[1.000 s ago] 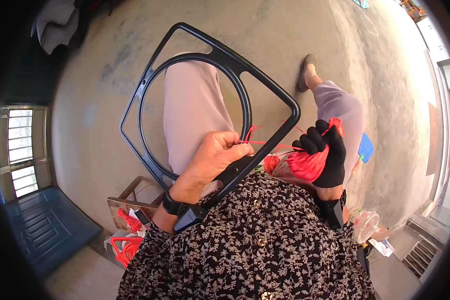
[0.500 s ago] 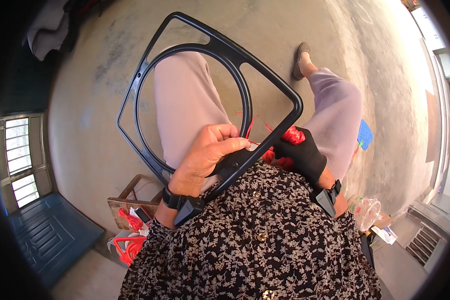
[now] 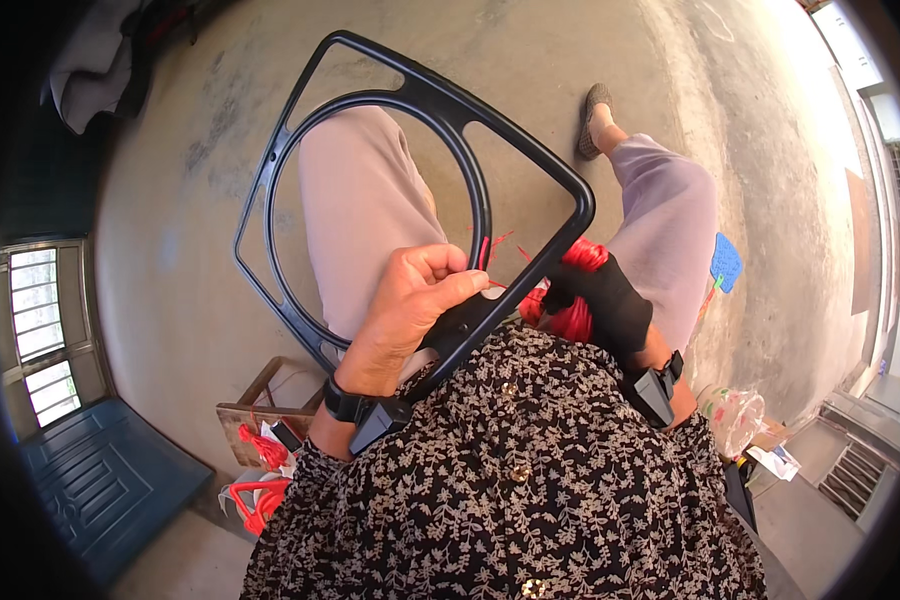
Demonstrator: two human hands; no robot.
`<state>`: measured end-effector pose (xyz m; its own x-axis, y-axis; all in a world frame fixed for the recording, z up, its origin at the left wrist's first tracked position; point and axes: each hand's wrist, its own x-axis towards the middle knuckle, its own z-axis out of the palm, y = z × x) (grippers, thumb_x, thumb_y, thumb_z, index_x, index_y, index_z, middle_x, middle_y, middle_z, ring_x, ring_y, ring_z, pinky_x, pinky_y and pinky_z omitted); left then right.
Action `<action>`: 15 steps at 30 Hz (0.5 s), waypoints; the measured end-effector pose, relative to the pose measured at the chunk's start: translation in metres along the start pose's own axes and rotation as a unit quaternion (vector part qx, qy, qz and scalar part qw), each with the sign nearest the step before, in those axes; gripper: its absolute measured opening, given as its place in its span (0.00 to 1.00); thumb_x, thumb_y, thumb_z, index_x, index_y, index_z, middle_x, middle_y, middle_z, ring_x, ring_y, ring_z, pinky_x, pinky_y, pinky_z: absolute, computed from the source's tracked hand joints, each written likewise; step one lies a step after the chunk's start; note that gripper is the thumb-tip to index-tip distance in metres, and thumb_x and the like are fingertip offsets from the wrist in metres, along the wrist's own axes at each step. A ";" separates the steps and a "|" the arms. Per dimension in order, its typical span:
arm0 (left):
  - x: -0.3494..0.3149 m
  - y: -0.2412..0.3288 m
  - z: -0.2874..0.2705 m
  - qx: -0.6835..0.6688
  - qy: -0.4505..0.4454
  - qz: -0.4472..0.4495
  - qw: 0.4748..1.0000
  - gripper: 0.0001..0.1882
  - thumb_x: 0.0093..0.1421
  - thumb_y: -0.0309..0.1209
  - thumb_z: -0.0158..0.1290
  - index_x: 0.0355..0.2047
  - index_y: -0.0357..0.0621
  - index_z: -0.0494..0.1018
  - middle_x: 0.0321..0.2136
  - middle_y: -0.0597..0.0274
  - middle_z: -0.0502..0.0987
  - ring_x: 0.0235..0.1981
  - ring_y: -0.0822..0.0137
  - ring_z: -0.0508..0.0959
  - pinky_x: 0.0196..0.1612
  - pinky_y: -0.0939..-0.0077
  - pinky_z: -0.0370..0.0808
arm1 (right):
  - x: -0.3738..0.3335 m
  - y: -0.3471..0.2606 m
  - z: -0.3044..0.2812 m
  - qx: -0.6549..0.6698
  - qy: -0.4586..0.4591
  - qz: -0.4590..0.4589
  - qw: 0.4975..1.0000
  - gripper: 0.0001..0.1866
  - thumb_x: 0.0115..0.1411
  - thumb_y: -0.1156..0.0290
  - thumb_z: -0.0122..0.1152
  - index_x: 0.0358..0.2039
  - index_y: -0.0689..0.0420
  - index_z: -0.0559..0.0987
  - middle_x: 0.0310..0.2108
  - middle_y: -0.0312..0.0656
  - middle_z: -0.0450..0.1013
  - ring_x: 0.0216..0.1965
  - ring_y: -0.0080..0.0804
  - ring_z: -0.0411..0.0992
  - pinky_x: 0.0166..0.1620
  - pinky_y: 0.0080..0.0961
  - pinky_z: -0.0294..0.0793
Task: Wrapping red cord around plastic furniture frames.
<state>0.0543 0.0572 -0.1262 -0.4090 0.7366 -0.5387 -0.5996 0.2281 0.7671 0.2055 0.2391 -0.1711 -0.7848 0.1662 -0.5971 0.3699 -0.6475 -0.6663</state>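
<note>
A black plastic frame (image 3: 440, 100), four-sided with a round ring inside, lies tilted across my lap. My left hand (image 3: 395, 310) is bare and reaches over its lower part. Thumb and forefinger pinch a strand of red cord (image 3: 498, 285) at the ring's right side, where a short red stretch shows on the ring. My right hand (image 3: 615, 310), in a black glove, is closed round a bundle of shiny red cord (image 3: 585, 255) just outside the frame's right bar. More red cord hangs below that hand. Its fingertips are partly hidden by the bundle.
At lower left, a wooden stool (image 3: 232, 420) has red cord and small items on it, beside a blue panelled door (image 3: 110, 480). A blue perforated piece (image 3: 727, 265) lies right of my leg. A clear plastic bag (image 3: 732, 420) sits at lower right.
The frame has shifted slightly left and down. A red stretch now shows on the ring above my left fingertips. My right hand has turned a little, showing more of the lower cord.
</note>
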 end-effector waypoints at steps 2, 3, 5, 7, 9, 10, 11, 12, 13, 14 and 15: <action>0.002 0.000 -0.006 0.006 0.001 0.017 1.000 0.04 0.59 0.23 0.53 0.28 0.37 0.74 0.27 0.59 0.80 0.26 0.78 0.78 0.30 0.88 0.73 | -0.003 -0.007 -0.001 0.019 0.041 -0.047 0.998 0.14 0.61 0.64 0.56 0.42 0.60 0.74 0.31 0.43 0.74 0.27 0.29 0.75 0.28 0.24 0.74; 0.006 -0.002 -0.010 0.005 0.008 0.042 0.999 0.04 0.59 0.23 0.53 0.28 0.37 0.74 0.27 0.60 0.79 0.25 0.78 0.78 0.30 0.88 0.73 | -0.003 -0.012 -0.003 0.043 0.079 -0.091 0.992 0.16 0.62 0.61 0.54 0.42 0.61 0.73 0.34 0.44 0.74 0.30 0.32 0.75 0.29 0.26 0.74; 0.010 -0.001 -0.013 0.005 0.017 0.075 0.997 0.04 0.59 0.23 0.53 0.28 0.37 0.74 0.27 0.60 0.79 0.25 0.78 0.77 0.30 0.88 0.73 | -0.004 -0.027 -0.014 0.056 0.080 -0.098 0.990 0.17 0.62 0.58 0.54 0.41 0.61 0.74 0.36 0.44 0.74 0.32 0.33 0.75 0.31 0.27 0.75; 0.010 0.008 -0.012 -0.085 0.032 0.061 0.994 0.03 0.59 0.24 0.53 0.29 0.36 0.74 0.27 0.61 0.79 0.25 0.78 0.77 0.30 0.87 0.74 | -0.004 -0.034 -0.028 0.032 0.113 -0.104 0.988 0.19 0.60 0.55 0.57 0.39 0.59 0.76 0.39 0.44 0.74 0.34 0.37 0.76 0.36 0.31 0.75; 0.015 0.004 -0.014 -0.094 0.033 0.062 0.993 0.04 0.59 0.24 0.54 0.29 0.36 0.74 0.27 0.62 0.79 0.25 0.78 0.77 0.29 0.87 0.74 | 0.000 -0.039 -0.030 -0.251 0.193 -0.157 0.936 0.18 0.58 0.55 0.59 0.39 0.58 0.77 0.39 0.44 0.74 0.35 0.38 0.76 0.38 0.32 0.75; 0.016 0.001 -0.014 -0.103 0.035 0.057 0.992 0.04 0.59 0.24 0.54 0.29 0.36 0.74 0.27 0.62 0.79 0.24 0.78 0.77 0.29 0.87 0.74 | 0.002 -0.041 -0.029 -0.507 0.260 -0.193 0.798 0.18 0.56 0.55 0.61 0.39 0.56 0.78 0.39 0.44 0.74 0.35 0.39 0.76 0.39 0.33 0.74; 0.015 0.001 -0.013 -0.112 0.030 0.048 0.992 0.04 0.59 0.24 0.54 0.30 0.36 0.75 0.26 0.62 0.79 0.24 0.77 0.77 0.29 0.86 0.75 | 0.005 -0.041 -0.024 -0.611 0.302 -0.274 0.679 0.17 0.53 0.59 0.65 0.40 0.53 0.78 0.37 0.44 0.74 0.36 0.40 0.75 0.39 0.34 0.73; 0.015 0.001 -0.011 -0.112 0.027 0.050 0.992 0.04 0.59 0.24 0.54 0.30 0.36 0.75 0.26 0.62 0.79 0.24 0.77 0.77 0.29 0.86 0.75 | 0.008 -0.042 -0.020 -0.611 0.305 -0.276 0.676 0.17 0.53 0.59 0.65 0.40 0.53 0.78 0.37 0.44 0.74 0.36 0.40 0.75 0.39 0.34 0.73; 0.014 0.002 -0.009 -0.101 0.023 0.031 0.994 0.04 0.59 0.25 0.54 0.30 0.35 0.75 0.26 0.62 0.79 0.23 0.77 0.78 0.29 0.86 0.75 | 0.013 -0.045 -0.016 -0.612 0.311 -0.317 0.654 0.17 0.51 0.60 0.66 0.40 0.53 0.78 0.36 0.43 0.75 0.37 0.41 0.75 0.40 0.34 0.73; 0.014 0.003 -0.007 -0.090 0.020 0.011 0.996 0.05 0.59 0.25 0.54 0.31 0.35 0.75 0.26 0.62 0.79 0.23 0.77 0.78 0.28 0.86 0.75 | 0.020 -0.047 -0.012 -0.611 0.316 -0.358 0.631 0.18 0.49 0.62 0.68 0.40 0.53 0.78 0.35 0.43 0.75 0.37 0.41 0.74 0.41 0.34 0.73; 0.014 0.002 -0.006 -0.091 0.012 0.008 0.996 0.05 0.59 0.25 0.54 0.31 0.34 0.75 0.25 0.62 0.79 0.22 0.77 0.78 0.27 0.87 0.75 | 0.032 -0.048 -0.010 -0.577 0.293 -0.419 0.637 0.18 0.48 0.65 0.69 0.40 0.54 0.78 0.33 0.42 0.75 0.38 0.41 0.74 0.42 0.34 0.72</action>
<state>0.0428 0.0641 -0.1340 -0.4345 0.7237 -0.5362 -0.7071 0.0947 0.7008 0.1678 0.2825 -0.1625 -0.7518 0.5614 0.3458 0.3274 0.7731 -0.5433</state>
